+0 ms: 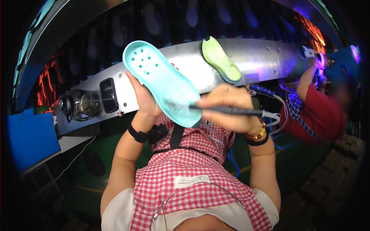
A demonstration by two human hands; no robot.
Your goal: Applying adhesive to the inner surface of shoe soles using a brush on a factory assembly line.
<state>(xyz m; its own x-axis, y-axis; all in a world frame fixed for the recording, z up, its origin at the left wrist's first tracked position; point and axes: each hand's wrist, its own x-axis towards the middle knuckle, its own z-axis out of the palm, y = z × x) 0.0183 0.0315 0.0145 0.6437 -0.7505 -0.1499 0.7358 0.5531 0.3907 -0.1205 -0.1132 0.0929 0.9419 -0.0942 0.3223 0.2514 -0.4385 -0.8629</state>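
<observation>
A turquoise shoe sole (156,77) is tilted up in front of me, with dark green dots at its far end. My left hand (143,94) is closed around its left edge, with some fingers hidden behind it. Between the fingers of my right hand (230,102) is a black pen-shaped tool (235,110) with a pale cord at its back end. The tool's front end is over the near part of the sole; motion blur hides whether it touches. A lime green shoe sole (220,61) lies on the metal bench, beyond my right hand.
The curved metal bench (258,54) runs across in front of me. At its left are a dark phone (109,95) and a glass pot (85,104), near a blue box (32,136). A co-worker in a red top (322,107) works at the right. Dark sole shapes line the back.
</observation>
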